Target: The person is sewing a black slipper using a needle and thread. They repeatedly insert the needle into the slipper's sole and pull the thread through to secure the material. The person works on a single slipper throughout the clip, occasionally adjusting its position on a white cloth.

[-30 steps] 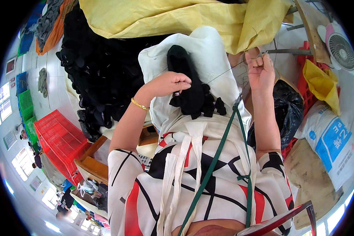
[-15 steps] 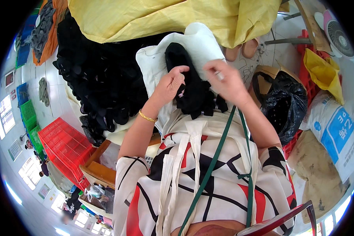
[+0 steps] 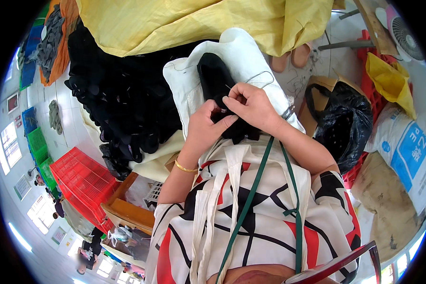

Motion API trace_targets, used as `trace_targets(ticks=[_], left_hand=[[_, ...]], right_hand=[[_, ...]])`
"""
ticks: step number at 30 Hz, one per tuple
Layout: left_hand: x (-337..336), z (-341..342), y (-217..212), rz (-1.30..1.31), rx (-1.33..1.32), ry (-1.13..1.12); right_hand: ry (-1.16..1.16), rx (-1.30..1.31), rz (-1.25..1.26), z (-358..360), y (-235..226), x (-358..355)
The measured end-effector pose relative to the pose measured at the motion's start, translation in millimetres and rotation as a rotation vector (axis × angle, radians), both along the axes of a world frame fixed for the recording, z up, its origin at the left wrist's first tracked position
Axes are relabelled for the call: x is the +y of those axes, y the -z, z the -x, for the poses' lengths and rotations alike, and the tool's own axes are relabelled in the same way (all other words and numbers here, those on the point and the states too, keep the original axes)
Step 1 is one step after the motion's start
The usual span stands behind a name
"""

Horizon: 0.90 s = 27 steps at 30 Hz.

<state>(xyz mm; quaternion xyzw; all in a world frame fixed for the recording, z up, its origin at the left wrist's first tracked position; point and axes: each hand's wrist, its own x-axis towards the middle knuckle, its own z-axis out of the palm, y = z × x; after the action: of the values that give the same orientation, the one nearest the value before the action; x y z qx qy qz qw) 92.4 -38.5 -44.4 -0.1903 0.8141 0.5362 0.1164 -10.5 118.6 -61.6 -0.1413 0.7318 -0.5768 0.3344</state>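
Observation:
Across my lap lies a white padded cloth (image 3: pixel 246 49), and on it rests a black knitted piece (image 3: pixel 213 71) with a rounded far end, shaped like a sock or slipper. My left hand (image 3: pixel 207 124) pinches the near part of this piece between thumb and fingers. Close against it, my right hand (image 3: pixel 254 108) is closed, fingertips together at the fabric; a thin needle (image 3: pixel 228 86) shows at its fingers. A dark thread (image 3: pixel 262 75) curves over the white cloth beside the right hand. Small metal snips (image 3: pixel 288 112) appear by my right wrist, partly hidden.
A large heap of black pieces (image 3: pixel 123 94) lies left of my lap. Yellow sheeting (image 3: pixel 199 23) covers the far side. To the right stand a black plastic bag (image 3: pixel 343 128), a white-and-blue sack (image 3: pixel 402 156) and a fan (image 3: pixel 406 35). A red crate (image 3: pixel 83 182) sits at left.
My right hand has come down and left from its raised, blurred position to the black piece. The left hand has lowered slightly, and both hands now meet at the fabric.

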Motion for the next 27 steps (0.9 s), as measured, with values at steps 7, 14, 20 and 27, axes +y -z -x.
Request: trace_targets(ticks=[7,14,20,27], left_hand=[[-2,-15,13,-0.481,-0.093,-0.231],[-2,-27,29,-0.922,-0.091,-0.501],[4,-29,35,-1.017,-0.075,-0.56],[6,-28,35,-1.027,-0.065,-0.569]], right_hand=[[0.132,-0.088,0.17,-3,19,10],[0.106,-0.379,0.215,-18,2,37],[-0.103,0.018,0.097,-36,10,37],[-0.128,0.083,0.077,-38,15,34]])
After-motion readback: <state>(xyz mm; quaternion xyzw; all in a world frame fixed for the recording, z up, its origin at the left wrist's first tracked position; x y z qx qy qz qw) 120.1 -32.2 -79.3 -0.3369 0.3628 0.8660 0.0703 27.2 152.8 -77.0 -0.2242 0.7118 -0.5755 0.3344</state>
